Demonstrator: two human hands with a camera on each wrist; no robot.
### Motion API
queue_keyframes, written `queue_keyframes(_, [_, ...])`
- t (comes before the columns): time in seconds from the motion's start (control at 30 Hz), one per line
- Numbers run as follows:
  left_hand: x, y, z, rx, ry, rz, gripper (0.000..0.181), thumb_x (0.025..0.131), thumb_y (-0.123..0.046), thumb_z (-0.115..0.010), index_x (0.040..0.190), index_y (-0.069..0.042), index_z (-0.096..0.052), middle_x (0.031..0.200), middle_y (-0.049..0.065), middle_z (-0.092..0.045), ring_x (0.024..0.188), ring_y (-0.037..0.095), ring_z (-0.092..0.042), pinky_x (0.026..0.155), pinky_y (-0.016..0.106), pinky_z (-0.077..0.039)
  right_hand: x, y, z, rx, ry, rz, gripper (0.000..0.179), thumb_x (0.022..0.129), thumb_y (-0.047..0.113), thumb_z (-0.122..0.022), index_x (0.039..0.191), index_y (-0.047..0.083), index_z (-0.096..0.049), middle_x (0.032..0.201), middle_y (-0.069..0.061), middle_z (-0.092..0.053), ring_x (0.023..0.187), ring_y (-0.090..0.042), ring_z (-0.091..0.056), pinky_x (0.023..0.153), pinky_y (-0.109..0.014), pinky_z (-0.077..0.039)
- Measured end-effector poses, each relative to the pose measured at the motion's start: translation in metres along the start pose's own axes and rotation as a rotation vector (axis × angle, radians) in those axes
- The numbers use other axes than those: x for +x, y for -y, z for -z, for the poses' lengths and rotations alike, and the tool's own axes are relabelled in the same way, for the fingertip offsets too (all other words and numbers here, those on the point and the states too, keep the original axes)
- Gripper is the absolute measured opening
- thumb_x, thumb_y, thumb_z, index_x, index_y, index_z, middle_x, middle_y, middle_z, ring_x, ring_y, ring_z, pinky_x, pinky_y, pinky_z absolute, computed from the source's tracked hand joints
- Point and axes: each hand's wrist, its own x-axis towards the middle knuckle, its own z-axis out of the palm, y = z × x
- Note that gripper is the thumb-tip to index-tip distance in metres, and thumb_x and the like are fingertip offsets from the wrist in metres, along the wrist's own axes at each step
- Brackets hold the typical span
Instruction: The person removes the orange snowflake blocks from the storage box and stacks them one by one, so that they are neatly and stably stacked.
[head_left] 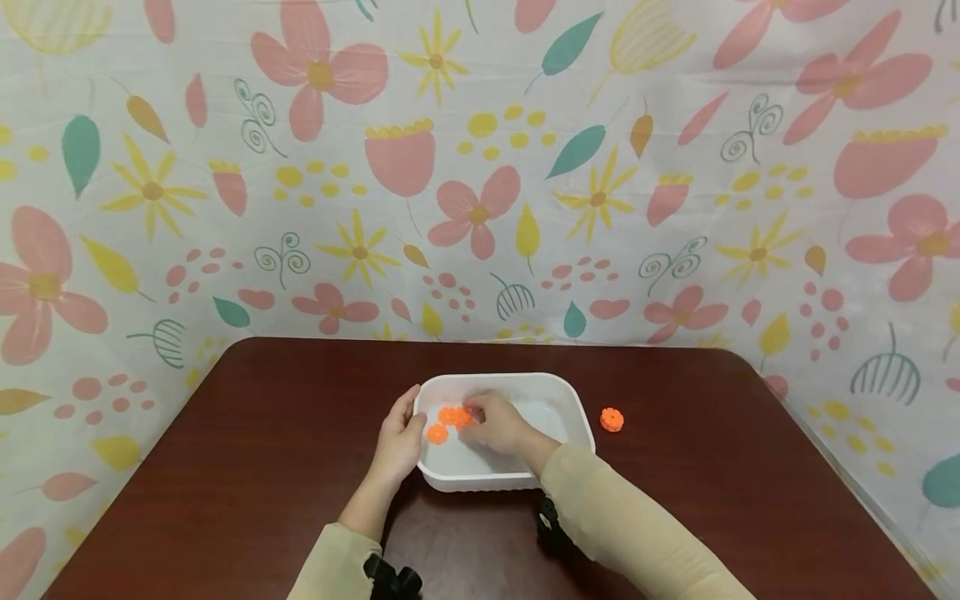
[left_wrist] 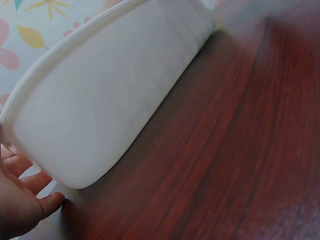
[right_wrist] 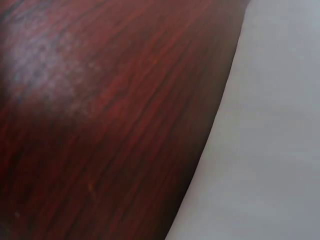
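Note:
A white plastic basin [head_left: 517,481] sits on the table, with several orange flower-shaped discs [head_left: 437,434] in its left part. My left hand [head_left: 399,442] holds the basin by its left end, thumb at the rim; in the left wrist view, fingers [left_wrist: 36,181] of that hand lie against the outer wall. Inside the basin, my right hand [head_left: 498,423] has its thumb and fingertips around the rightmost orange disc [head_left: 462,417], which they partly hide. The right wrist view shows only the basin's wall [right_wrist: 265,150] and tabletop, not the hand.
More orange discs [head_left: 612,420], seemingly stacked, lie on the dark reddish-brown table [head_left: 712,467] just right of the basin. A floral-patterned cloth [head_left: 480,275] hangs behind the table. Black wrist-camera mounts [head_left: 392,577] show below both sleeves.

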Motion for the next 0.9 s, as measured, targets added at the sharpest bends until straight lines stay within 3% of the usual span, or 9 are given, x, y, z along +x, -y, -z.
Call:
queue_keyframes(0.23, [-0.0009,-0.0008,0.0008,0.006,0.013,0.005,0.049,0.097,-0.008,-0.041,0.145,-0.004,-0.034,0.148,0.02,-0.037,0.136,0.032,-0.035,0.11,0.05,-0.031,0.0004,-0.0017,-0.0019,-0.066,0.007,0.031,0.029,0.076,0.014,-0.076,0.102,0.002,-0.068,0.085,-0.006,-0.053,0.08,-0.014,-0.044,0.072,-0.023,-0.038])
queue_keyframes(0.33, [-0.0006,-0.0004,0.0006,0.003,0.015,0.005,0.049,0.097,-0.008,-0.041,0.145,-0.004,-0.034,0.148,0.02,-0.037,0.136,0.032,-0.036,0.109,0.05,-0.032,-0.0001,-0.0014,-0.0022,-0.082,0.009,0.011,0.029,0.077,0.017,-0.077,0.102,0.004,-0.068,0.089,-0.006,-0.053,0.082,-0.015,-0.045,0.074,-0.025,-0.039])
queue_keyframes(0.57, [-0.0006,-0.002,-0.0005,-0.003,0.014,0.006,0.049,0.097,-0.007,-0.041,0.145,-0.004,-0.034,0.147,0.02,-0.039,0.135,0.032,-0.038,0.108,0.05,-0.034,-0.0027,0.0032,-0.0014,-0.133,0.018,0.05,0.03,0.077,0.017,-0.076,0.105,0.007,-0.068,0.103,-0.01,-0.054,0.091,-0.018,-0.049,0.084,-0.031,-0.044])
queue_keyframes(0.9, [-0.0002,-0.0027,-0.0003,0.016,0.004,0.013,0.049,0.097,-0.007,-0.042,0.145,-0.005,-0.035,0.148,0.02,-0.037,0.136,0.031,-0.036,0.109,0.05,-0.032,-0.0016,0.0049,0.0022,-0.053,0.024,-0.039,0.022,0.079,0.011,-0.074,0.096,0.007,-0.062,0.085,-0.004,-0.054,0.078,-0.014,-0.048,0.071,-0.025,-0.042])
